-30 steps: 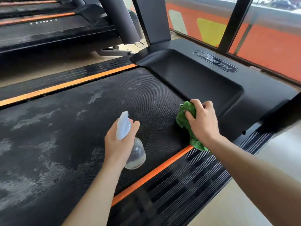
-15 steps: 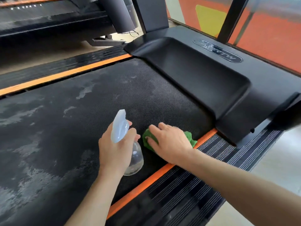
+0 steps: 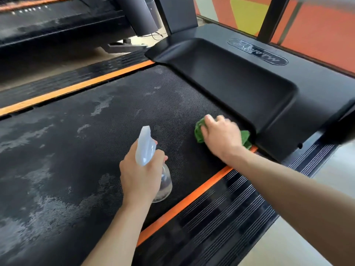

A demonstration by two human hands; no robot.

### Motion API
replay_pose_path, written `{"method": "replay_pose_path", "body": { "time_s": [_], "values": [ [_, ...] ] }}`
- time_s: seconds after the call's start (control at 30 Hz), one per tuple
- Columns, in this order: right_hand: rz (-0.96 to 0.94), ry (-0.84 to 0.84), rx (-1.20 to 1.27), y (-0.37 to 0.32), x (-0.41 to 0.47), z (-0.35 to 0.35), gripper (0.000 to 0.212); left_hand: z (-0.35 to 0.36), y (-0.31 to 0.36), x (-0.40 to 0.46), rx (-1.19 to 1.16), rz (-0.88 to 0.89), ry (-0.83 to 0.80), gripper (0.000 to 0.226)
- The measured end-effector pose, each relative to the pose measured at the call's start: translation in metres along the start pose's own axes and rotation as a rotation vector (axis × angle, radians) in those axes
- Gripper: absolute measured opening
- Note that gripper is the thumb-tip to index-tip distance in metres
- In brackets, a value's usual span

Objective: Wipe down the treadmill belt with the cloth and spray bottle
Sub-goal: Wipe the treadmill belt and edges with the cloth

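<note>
The black treadmill belt (image 3: 99, 143) runs across the view, with pale wet patches on its left half. A clear spray bottle (image 3: 151, 164) with a pale blue trigger head is upright in my left hand (image 3: 140, 175), held above the belt's near side. My right hand (image 3: 221, 137) presses a green cloth (image 3: 199, 131) flat on the belt, close to the black motor cover (image 3: 249, 89). Most of the cloth is hidden under the hand.
Orange strips (image 3: 192, 200) and ribbed black side rails (image 3: 230, 217) border the belt on both sides. Black uprights (image 3: 178, 14) rise at the front. A second treadmill (image 3: 48, 22) stands to the far left. An orange wall (image 3: 317, 31) lies behind.
My right hand slid the cloth toward the spray bottle, then back to the right toward the motor cover. My left hand kept the bottle nearly still.
</note>
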State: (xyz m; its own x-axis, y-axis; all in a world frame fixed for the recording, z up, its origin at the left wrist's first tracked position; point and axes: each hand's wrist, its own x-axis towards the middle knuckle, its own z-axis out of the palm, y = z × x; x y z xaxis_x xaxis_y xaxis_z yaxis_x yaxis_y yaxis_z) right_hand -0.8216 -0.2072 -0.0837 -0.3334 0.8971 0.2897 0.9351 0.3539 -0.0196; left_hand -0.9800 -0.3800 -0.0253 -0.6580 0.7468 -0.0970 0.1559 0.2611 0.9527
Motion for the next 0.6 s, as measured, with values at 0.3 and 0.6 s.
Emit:
{"method": "replay_pose_path", "body": {
  "time_s": [0.3,0.6],
  "values": [
    [-0.574,-0.006,0.090,-0.027,-0.031,-0.020,0.033,0.000,0.004,-0.005,0.018,-0.018,0.016,0.020],
    [-0.076,-0.099,0.031,-0.022,-0.027,-0.019,0.029,0.001,0.002,-0.004,0.021,-0.023,0.008,0.020]
  ]
}}
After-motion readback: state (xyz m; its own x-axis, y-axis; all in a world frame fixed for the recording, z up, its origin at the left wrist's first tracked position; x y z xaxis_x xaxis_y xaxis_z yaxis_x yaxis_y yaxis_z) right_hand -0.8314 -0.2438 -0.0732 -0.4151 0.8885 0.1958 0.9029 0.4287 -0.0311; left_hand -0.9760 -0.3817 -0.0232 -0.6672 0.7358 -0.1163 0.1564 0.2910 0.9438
